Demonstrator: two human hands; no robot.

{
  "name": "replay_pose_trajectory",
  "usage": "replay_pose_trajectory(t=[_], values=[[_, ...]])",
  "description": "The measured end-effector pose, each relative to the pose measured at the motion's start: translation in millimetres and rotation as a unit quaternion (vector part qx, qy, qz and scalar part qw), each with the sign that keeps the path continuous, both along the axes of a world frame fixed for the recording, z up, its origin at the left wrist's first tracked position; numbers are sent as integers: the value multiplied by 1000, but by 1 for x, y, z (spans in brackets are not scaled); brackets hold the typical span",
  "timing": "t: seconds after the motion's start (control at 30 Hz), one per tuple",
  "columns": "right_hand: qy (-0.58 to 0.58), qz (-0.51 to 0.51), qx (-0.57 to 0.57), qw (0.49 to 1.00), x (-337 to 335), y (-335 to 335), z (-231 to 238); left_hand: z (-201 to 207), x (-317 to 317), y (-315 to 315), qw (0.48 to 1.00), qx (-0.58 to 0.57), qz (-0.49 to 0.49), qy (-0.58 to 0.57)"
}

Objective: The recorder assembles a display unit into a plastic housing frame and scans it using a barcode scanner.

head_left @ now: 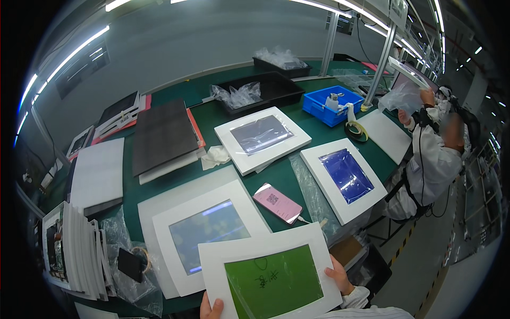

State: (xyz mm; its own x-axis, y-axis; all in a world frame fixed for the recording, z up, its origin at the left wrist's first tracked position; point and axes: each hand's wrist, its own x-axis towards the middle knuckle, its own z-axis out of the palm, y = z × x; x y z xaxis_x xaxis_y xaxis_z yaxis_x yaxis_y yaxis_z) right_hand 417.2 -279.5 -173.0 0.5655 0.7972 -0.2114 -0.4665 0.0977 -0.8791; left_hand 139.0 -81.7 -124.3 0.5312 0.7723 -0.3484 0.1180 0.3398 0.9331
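Observation:
Both my hands hold a white-framed panel [274, 282] with a green centre, tilted up in front of me. Dark handwritten marks and a creased clear film show on the green. My left hand [211, 307] grips its lower left edge, thumb on the frame. At the right edge, my right hand [339, 275] has its thumb on the front and its other fingers mostly hidden. Just beyond lies another white-framed panel [210, 231] with a grey reflective screen, partly covered by the held one, on a white foam sheet [151, 212]. A pink-screened phone [277, 203] with a cable lies nearby.
On the green table stand a blue-screened panel [345, 175], a grey-screened panel [261, 135], a blue bin [319, 109] with a bottle, and a black tray [271, 95] holding clear plastic. Stacked white panels [87, 255] are at left. A co-worker [433, 165] handles another panel at right.

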Motion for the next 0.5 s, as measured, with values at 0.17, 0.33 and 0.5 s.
replay_pose_trajectory(t=[0.17,0.33,0.5], values=[[7,-7,-3,1000,-2,0,2,-26,-3,12,996,-17,-3,-87],[13,-13,-3,1000,-2,-2,-4,-8,-1,3,998,-5,-15,-57],[10,-12,-5,1000,-2,-1,-7,3,0,0,999,30,-27,-21]])
